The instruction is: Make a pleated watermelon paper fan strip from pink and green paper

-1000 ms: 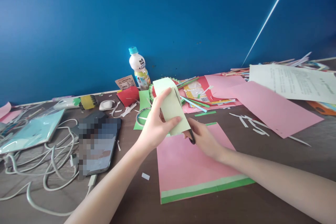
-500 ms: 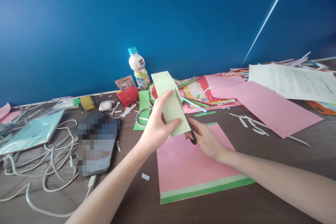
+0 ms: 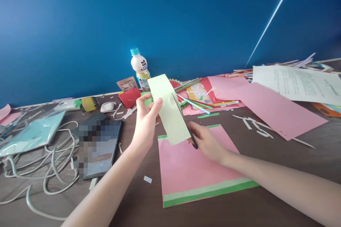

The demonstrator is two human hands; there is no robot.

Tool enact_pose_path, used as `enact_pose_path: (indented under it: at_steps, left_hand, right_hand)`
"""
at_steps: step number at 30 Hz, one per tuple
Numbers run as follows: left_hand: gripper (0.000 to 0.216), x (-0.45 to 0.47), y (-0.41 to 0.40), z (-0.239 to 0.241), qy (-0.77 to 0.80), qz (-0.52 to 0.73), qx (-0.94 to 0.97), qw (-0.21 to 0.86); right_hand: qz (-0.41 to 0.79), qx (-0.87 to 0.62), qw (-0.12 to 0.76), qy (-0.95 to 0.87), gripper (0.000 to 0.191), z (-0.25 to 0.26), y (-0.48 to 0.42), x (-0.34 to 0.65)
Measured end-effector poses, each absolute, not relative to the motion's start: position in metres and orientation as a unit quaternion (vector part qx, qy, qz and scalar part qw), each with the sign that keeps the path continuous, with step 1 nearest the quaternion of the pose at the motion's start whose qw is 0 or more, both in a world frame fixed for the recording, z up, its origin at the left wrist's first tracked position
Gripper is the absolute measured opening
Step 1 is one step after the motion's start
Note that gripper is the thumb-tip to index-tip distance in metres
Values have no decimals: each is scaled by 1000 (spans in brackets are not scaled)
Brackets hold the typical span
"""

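Observation:
My left hand (image 3: pixel 146 120) pinches the left edge of a pale green paper strip (image 3: pixel 170 117), its thumb on the near face. The strip is held up at a tilt above the table. My right hand (image 3: pixel 206 140) is closed round the dark handles of a pair of scissors (image 3: pixel 195 142), and a blade lies along the strip's right edge. The rest of the scissors is hidden behind the paper and my fingers. Beneath both hands lies a pink sheet (image 3: pixel 197 166) with green bands along its near and far edges.
A bottle (image 3: pixel 140 65) stands by the blue wall. On the left are a phone (image 3: pixel 102 156), white cables (image 3: pixel 50 163) and a light-blue packet (image 3: pixel 34 131). Pink paper (image 3: pixel 282 110), a printed sheet (image 3: pixel 301 83) and white paper scraps (image 3: pixel 255 126) lie to the right.
My left hand has shifted left and its grip has moved to the strip's left edge. The strip has moved slightly left and down. My right hand stays nearly in place.

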State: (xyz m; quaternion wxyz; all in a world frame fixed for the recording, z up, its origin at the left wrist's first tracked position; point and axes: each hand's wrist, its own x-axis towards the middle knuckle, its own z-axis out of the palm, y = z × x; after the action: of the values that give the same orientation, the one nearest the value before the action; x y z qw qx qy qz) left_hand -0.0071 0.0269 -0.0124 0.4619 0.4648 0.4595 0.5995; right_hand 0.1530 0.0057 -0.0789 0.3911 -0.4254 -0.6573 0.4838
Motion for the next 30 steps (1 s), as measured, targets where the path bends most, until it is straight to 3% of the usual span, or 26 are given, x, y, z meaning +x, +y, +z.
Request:
enact_pose_path:
  at_steps: [8,12,30]
  left_hand:
    - [24,-14,30,-9,503,529,505,460]
    - [27,-13,28,-14,509,525,531,428]
    - [29,-8,24,-13,478,529,527,463]
  right_hand:
    - [471,-428,370,-676,16,-78,5,152]
    - [487,-418,381,-666,19,-78,4,152]
    - [521,-400,386,-648,17,-78,5,152]
